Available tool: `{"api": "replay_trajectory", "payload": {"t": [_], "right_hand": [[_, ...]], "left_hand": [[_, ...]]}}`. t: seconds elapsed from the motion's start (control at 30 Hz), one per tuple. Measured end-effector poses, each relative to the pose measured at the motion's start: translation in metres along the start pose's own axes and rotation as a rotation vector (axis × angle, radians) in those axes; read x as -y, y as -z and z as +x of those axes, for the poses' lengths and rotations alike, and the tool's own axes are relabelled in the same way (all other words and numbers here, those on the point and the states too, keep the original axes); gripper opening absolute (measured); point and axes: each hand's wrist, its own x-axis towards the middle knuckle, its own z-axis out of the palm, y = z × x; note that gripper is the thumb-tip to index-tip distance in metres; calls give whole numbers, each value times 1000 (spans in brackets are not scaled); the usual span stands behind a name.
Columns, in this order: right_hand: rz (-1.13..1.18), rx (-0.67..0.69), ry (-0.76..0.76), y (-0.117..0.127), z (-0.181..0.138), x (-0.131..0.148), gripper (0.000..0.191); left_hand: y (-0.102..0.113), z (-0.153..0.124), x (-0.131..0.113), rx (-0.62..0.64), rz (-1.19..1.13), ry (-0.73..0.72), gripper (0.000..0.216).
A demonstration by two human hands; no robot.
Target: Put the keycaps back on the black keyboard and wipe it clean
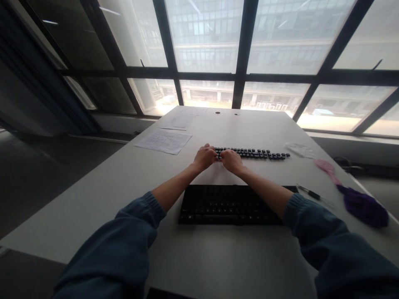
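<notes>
My left hand (205, 157) and my right hand (231, 161) meet at the left end of several rows of loose black keycaps (254, 153) on the table. Both hands have curled fingers pressed together, thumbs close to each other. They touch or sit right beside the leftmost keycaps; whatever is between the fingertips is hidden. Nearer to me, under my forearms, lies a black keyboard (218, 205). Its lower rows still carry keys, while its upper part looks dark and hard to make out. My right forearm covers some of its right side.
Printed papers (165, 141) lie on the left of the white table (118, 178). To the right are a thin tool with a dark handle (313, 194), a pink brush-like item (326, 166), a purple cloth (364, 207) and a crumpled clear wrapper (299, 149). Windows (205, 37) stand behind.
</notes>
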Motion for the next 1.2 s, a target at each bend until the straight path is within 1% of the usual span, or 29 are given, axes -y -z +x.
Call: {"api": "replay_trajectory", "payload": {"t": [0.23,0.4,0.57,0.63,0.8,1.0,1.1,1.2], "right_hand": [[12,9,1,-4,2,3,19],[33,-10,-9,-3,-5,2,21],[66,-38,-15,4,-18,-1,18],[79,-51,-28,8,-22,-3,16],[115,-75,-50,16,-28,-9,14],[163,-83,-70,20,-39,-11,10],[186,-93,-74,25,-45,-9,11],[279,-122,-60,34,-52,-3,10]], "left_hand": [[-5,-1,-3,13,5,-48,15],[-4,-1,-5,13,-2,-70,16],[-1,-3,-7,20,-19,-86,14],[0,-3,-7,26,-25,-89,16],[-3,-1,-6,37,-35,-68,19],[-5,2,-8,29,-86,-47,21],[1,1,-11,1,-130,-23,19],[18,-10,-14,-57,-189,17,16]]}}
